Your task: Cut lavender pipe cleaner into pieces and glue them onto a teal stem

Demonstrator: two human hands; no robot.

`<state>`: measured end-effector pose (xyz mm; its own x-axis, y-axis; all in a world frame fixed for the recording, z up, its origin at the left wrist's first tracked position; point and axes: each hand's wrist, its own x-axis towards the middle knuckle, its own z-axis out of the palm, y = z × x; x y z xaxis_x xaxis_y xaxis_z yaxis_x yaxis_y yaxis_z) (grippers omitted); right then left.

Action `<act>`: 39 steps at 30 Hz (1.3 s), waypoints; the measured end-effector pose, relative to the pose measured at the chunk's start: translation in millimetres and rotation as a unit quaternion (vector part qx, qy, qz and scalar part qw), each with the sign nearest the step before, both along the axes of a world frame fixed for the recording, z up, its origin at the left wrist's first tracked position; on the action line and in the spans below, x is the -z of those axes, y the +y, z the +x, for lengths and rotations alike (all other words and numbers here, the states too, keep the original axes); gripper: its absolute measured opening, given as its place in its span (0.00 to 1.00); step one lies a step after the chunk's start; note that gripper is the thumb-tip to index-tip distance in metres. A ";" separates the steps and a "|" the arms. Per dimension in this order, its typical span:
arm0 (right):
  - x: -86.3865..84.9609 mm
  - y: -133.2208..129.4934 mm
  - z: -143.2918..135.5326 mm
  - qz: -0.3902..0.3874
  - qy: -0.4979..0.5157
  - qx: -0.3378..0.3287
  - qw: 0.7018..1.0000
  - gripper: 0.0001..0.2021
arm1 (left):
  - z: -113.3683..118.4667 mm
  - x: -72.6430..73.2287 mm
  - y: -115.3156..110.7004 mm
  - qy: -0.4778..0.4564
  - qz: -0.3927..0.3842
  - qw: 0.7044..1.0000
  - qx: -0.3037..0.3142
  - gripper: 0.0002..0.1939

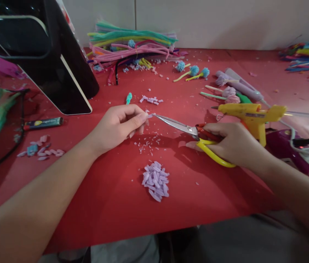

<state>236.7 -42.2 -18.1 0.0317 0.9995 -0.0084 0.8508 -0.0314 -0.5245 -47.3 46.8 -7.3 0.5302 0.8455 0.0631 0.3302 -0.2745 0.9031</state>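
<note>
Between the thumb and fingertips of my left hand [124, 122] is a small lilac piece [150, 116], which looks like a short length of pipe cleaner. My right hand [228, 140] grips scissors [176, 125] by their red and yellow handles, the blades pointing left. Their tips meet or nearly meet the end of the lilac piece. Below lies a heap of lilac petal-shaped pieces [156, 180]. Tiny lilac clippings [146, 146] are scattered under the blades. Just beyond my left hand lie several short uncut-looking lilac bits [151, 99] and a small teal twisted piece [129, 98].
A black stand [69, 73] rises at the back left. Pipe cleaner bundles [132, 44] lie along the wall. Blue-headed stems [194, 70] sit at the back. A yellow glue gun [253, 115] and a lilac one [244, 86] lie right, with cables. A lighter-like tube [43, 123] lies left.
</note>
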 end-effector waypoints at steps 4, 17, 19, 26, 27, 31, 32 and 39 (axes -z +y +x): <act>-1.7 -0.7 0.4 -0.008 0.012 -0.001 1.000 0.36 | 0.3 -0.5 -0.1 0.000 -0.002 1.000 -0.001 0.14; -3.9 -0.5 0.3 -0.045 0.008 -0.004 0.999 0.34 | -1.1 -1.3 0.2 0.010 0.011 1.000 0.011 0.14; -4.0 -0.5 0.0 -0.046 0.009 -0.003 0.999 0.34 | -1.0 -1.8 0.0 0.007 0.004 1.000 0.012 0.14; -3.5 0.1 1.5 -0.043 0.014 -0.007 0.999 0.34 | 0.1 -3.4 -0.8 0.015 0.000 1.000 0.009 0.14; -3.5 0.2 1.5 -0.040 0.011 -0.007 0.999 0.34 | 0.1 -3.2 -0.6 0.018 0.003 1.000 0.008 0.14; -3.8 0.9 0.5 -0.033 0.009 -0.009 0.999 0.35 | -0.5 -1.8 0.4 0.026 0.012 1.000 0.005 0.15; -3.7 1.1 0.2 -0.034 0.009 -0.008 0.999 0.35 | -0.6 -1.6 0.5 0.024 0.011 1.000 0.005 0.15; -0.7 1.8 1.0 -0.019 -0.007 -0.001 1.000 0.35 | -0.2 -1.4 0.4 0.015 0.000 1.000 0.003 0.15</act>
